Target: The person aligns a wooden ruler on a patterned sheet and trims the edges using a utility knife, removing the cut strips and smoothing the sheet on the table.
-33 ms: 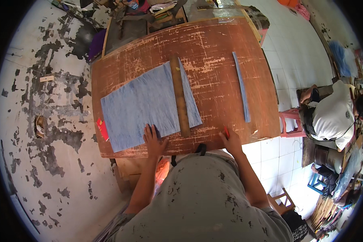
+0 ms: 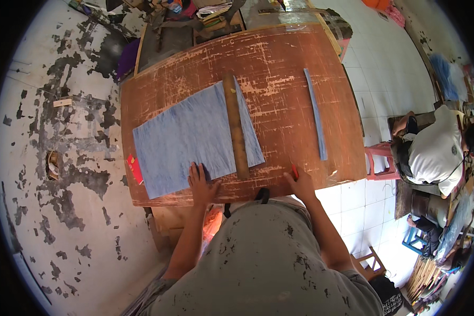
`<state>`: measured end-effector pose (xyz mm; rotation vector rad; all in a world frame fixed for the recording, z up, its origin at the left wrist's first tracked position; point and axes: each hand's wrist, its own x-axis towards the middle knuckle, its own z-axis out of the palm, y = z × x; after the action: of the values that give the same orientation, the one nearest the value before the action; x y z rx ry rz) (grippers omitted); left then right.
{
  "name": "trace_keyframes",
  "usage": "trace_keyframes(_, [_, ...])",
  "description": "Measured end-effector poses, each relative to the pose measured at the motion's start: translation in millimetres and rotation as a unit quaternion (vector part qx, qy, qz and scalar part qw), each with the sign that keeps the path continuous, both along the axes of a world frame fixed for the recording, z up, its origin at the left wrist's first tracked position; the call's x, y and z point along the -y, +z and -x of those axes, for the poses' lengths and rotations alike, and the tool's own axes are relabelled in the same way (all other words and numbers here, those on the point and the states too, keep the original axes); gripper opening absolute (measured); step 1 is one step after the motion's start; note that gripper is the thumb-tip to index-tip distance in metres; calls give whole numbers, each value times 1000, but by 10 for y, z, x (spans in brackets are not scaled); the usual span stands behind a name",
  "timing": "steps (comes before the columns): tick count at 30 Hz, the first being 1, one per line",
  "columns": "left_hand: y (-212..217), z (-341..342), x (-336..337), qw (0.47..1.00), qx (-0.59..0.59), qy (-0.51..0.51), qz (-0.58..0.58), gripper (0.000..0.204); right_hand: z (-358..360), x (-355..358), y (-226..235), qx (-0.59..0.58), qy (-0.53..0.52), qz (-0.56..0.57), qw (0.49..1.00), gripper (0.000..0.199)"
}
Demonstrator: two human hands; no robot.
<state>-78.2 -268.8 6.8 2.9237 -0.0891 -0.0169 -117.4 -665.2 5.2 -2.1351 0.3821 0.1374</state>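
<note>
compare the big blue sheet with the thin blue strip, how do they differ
The blue sheet is broad, while the blue strip is long and narrow. A brown bar lies across the sheet; nothing lies on the strip. The left hand rests on the sheet's near edge; no hand touches the strip. Both are blue and lie on the worn reddish-brown board.

The right hand [image 2: 302, 187] hides most of the red tool [image 2: 295, 171], so its kind I cannot tell. The brown strip [image 2: 237, 129] covers a band of the blue sheet [image 2: 187, 137], and the left hand [image 2: 201, 187] covers a little of its lower edge. The grey shirt [image 2: 253, 258], cut by the bottom edge, hides some of the table's near side [image 2: 168, 201].
</note>
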Motion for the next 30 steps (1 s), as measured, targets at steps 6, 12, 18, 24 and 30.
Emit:
trace_keyframes(6, [98,-51,-75,999,29,-36,19,90,-487,-713,187,-97,161,-144,971,44])
trace_keyframes(12, [104,-74,-115,999,-1,-27,-30,86,-513,-1036,241,-150,164,-219,950,41])
trace_keyframes(18, [101,-86,-154,997,-13,-57,-49,83,-530,-1037,227,-86,26,-250,964,39])
trace_keyframes(24, [140,-38,-157,997,22,-57,-44,79,-780,-160,995,-244,35,-310,918,36])
trace_keyframes(30, [175,-36,-171,998,2,-30,55,79,-476,569,587,-123,1,-407,905,28])
